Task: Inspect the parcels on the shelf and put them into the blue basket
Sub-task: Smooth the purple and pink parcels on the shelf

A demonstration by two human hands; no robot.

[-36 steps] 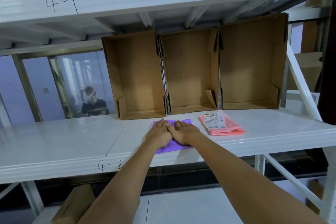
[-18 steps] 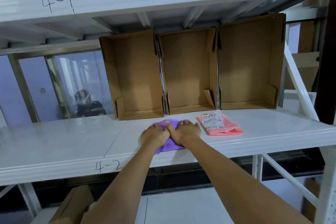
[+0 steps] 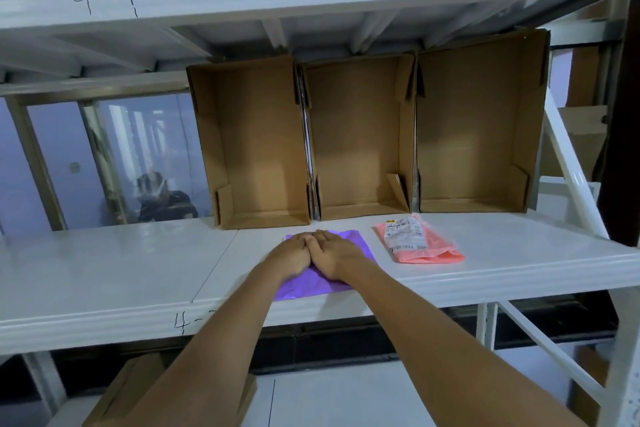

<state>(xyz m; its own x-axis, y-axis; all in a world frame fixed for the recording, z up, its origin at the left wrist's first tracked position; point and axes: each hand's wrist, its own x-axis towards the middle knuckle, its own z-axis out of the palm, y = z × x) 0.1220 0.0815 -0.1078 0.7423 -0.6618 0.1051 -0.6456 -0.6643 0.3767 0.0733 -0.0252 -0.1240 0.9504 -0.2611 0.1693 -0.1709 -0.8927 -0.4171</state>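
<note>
- The left hand [image 3: 290, 257] and the right hand [image 3: 335, 258] lie flat, palms down, on a purple parcel [image 3: 313, 284].
- The two hands touch each other along their inner sides, with the fingers pointing toward the back of the shelf.
- Neither hand is closed around the parcel; the fingers are stretched out and press on top of it.
- Both arms are bare and reach forward and up from the bottom of the view, meeting at the hands.
- The purple parcel is a soft bag lying flat on the white shelf [image 3: 104, 270], and its near edge reaches the front edge of the shelf.
- A pink parcel [image 3: 420, 246] with a white label lies on the shelf just to the right of the purple parcel, not touching it.
- Three open cardboard boxes [image 3: 360, 135] stand side by side behind the purple parcel, open sides facing out.
- The blue basket cannot be seen.
</note>
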